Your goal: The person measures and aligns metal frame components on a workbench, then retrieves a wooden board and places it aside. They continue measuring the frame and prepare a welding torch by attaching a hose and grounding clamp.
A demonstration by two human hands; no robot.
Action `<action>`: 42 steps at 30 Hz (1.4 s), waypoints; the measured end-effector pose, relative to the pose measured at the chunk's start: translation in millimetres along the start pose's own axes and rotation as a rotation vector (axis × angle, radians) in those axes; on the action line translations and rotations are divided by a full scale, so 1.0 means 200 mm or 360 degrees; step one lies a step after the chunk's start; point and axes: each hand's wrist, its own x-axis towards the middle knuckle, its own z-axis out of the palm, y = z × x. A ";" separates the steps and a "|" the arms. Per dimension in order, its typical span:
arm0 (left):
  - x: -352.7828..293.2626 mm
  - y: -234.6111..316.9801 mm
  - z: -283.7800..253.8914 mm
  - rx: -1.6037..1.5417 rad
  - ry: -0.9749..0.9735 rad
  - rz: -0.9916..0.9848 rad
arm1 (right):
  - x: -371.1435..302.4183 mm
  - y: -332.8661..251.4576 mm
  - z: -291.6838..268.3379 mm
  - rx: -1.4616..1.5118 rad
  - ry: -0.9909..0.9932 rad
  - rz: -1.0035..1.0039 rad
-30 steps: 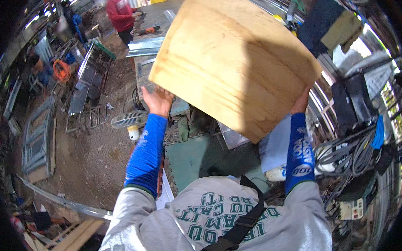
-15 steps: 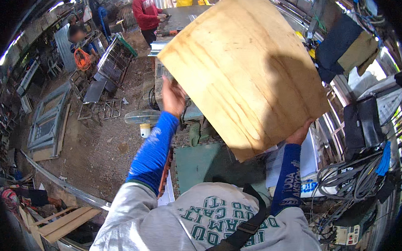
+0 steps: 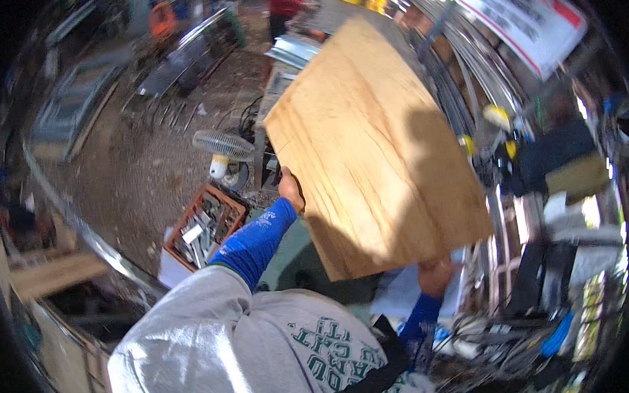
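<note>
A large sheet of plywood (image 3: 370, 165), light with brown grain streaks, is held up in front of me over the work table. My left hand (image 3: 291, 189) grips its left edge, the thumb side showing and the other fingers hidden behind the sheet. At the bottom right edge, my right hand (image 3: 438, 274) has hold of the sheet near its corner, slightly blurred. A shadow falls across the right part of the wood. Beneath the sheet, part of a dark green table surface (image 3: 290, 265) shows.
To the left stand a fan (image 3: 223, 146) and an orange crate (image 3: 209, 227) of metal pieces. Coiled cables (image 3: 507, 343) lie at the right, below a dark bag-like item (image 3: 539, 277). A person in red (image 3: 287, 6) stands at the far end. A white sign (image 3: 522, 18) hangs at upper right.
My view has swung, bringing the crate and more of the sign into sight. The plywood has turned and come lower, with both hands still gripping it.
</note>
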 end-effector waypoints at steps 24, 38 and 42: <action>0.07 0.44 -0.35 0.1992 -0.0650 0.0857 | 0.74 -0.46 0.26 -0.1233 0.0221 0.0077; -0.56 0.46 -2.90 0.1625 0.0357 -0.0509 | 0.62 -0.66 -0.79 -0.2360 0.0642 0.0663; -0.72 0.43 -2.93 0.1785 0.0549 -0.0777 | 0.59 -0.81 -0.79 -0.2566 0.0671 0.0911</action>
